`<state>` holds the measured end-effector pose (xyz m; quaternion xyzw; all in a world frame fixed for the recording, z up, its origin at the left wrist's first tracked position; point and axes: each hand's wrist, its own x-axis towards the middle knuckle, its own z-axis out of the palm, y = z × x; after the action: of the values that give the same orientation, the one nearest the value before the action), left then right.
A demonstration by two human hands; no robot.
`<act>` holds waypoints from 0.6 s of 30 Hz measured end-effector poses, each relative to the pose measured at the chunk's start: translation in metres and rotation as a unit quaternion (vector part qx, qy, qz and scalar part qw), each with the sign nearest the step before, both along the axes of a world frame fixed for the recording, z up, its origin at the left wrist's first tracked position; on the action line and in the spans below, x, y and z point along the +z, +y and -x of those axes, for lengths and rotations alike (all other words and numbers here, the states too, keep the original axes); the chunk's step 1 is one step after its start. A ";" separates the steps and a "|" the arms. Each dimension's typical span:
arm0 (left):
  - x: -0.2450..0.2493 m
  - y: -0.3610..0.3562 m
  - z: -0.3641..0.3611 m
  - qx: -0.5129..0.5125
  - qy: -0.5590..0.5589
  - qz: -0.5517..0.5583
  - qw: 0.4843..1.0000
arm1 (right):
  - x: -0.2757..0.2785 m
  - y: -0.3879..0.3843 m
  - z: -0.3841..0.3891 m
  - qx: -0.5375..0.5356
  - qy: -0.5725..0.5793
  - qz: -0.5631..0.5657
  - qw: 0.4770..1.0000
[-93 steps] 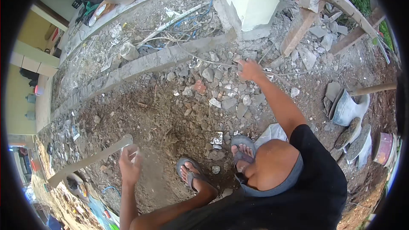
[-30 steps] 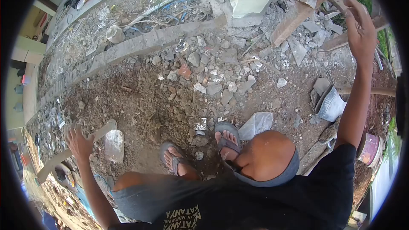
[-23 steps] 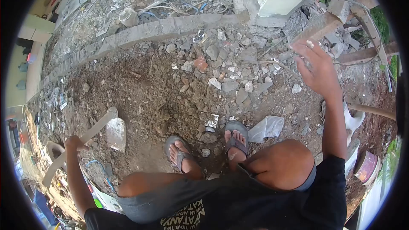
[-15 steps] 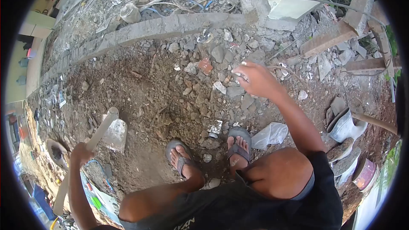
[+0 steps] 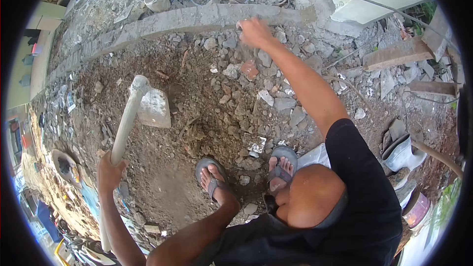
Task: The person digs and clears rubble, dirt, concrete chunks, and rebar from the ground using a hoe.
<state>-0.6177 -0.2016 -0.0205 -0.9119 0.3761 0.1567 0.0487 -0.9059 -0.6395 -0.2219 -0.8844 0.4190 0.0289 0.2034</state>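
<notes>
My left hand (image 5: pixel 110 171) is wrapped round the wooden handle of a hoe (image 5: pixel 129 118). The hoe's pale, dirt-smeared blade (image 5: pixel 155 108) is over the brown soil, left of the middle. My right hand (image 5: pixel 254 33) reaches out at the top middle, by the edge of a low concrete kerb (image 5: pixel 197 18). Its fingers are curled, and whatever they hold, if anything, is too small to make out. Below it lie grey stones and a reddish brick piece (image 5: pixel 250 69).
Broken wooden beams (image 5: pixel 396 55) lie at the right. Near them are a grey-white boot (image 5: pixel 400 153) and a pink bucket (image 5: pixel 419 210). A pale container (image 5: pixel 157 0) stands beyond the kerb. My sandalled feet are on the rubble.
My right hand has moved up and left to the kerb, its arm stretched further. My left hand and the hoe have shifted right, the blade higher in view.
</notes>
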 end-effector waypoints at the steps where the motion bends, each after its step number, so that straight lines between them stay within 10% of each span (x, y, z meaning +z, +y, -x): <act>1: 0.004 -0.008 0.002 0.026 0.023 -0.019 0.999 | -0.003 -0.006 -0.007 0.019 -0.055 -0.050 0.997; 4: 0.006 -0.026 0.004 0.040 0.046 -0.049 0.997 | -0.022 -0.020 -0.040 0.056 0.104 -0.170 0.978; 7: 0.000 -0.016 -0.012 0.029 0.043 -0.076 0.996 | -0.028 0.014 -0.037 0.069 0.221 -0.051 0.971; 18: -0.003 0.005 -0.004 0.095 0.055 -0.089 0.990 | -0.047 0.071 -0.010 0.075 0.206 0.048 0.974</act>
<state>-0.6132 -0.1968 -0.0233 -0.9256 0.2742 0.2433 0.0939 -0.8960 -0.5681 -0.2691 -0.8971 0.3850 0.2060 0.0673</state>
